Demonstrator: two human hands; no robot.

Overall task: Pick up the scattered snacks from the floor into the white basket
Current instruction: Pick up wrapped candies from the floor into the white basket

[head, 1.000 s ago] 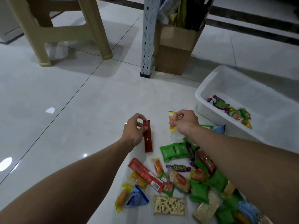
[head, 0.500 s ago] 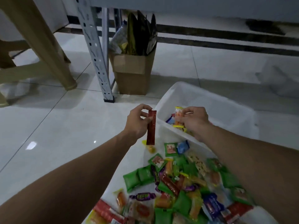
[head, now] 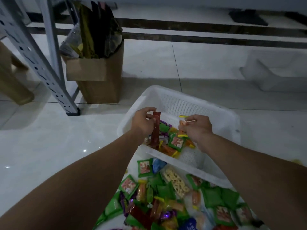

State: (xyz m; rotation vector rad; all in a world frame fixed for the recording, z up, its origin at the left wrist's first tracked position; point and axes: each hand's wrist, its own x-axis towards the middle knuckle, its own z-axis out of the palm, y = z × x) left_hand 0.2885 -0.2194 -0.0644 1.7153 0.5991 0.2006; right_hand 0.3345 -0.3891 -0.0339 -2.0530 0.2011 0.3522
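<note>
The white basket [head: 196, 100] stands on the floor in the middle, with several wrapped snacks lying in its near left corner. Over that corner my left hand [head: 142, 124] pinches a long dark red snack stick [head: 155, 130] that hangs upright. My right hand [head: 197, 128] is also above the basket and pinches a small orange snack with yellow ends [head: 182, 124]. A heap of scattered snacks [head: 166, 196], mostly green packets, lies on the floor in front of the basket, between my forearms.
A brown cardboard box [head: 99, 77] full of dark packets stands behind the basket to the left, beside a grey perforated metal rack leg [head: 38, 63]. A beige chair leg [head: 13, 87] is at the far left. Pale tiled floor stretches to the right.
Both hands have lifted their snacks off the floor and carried them forward and right, from beside the pile to above the basket. The view has swung toward the basket.
</note>
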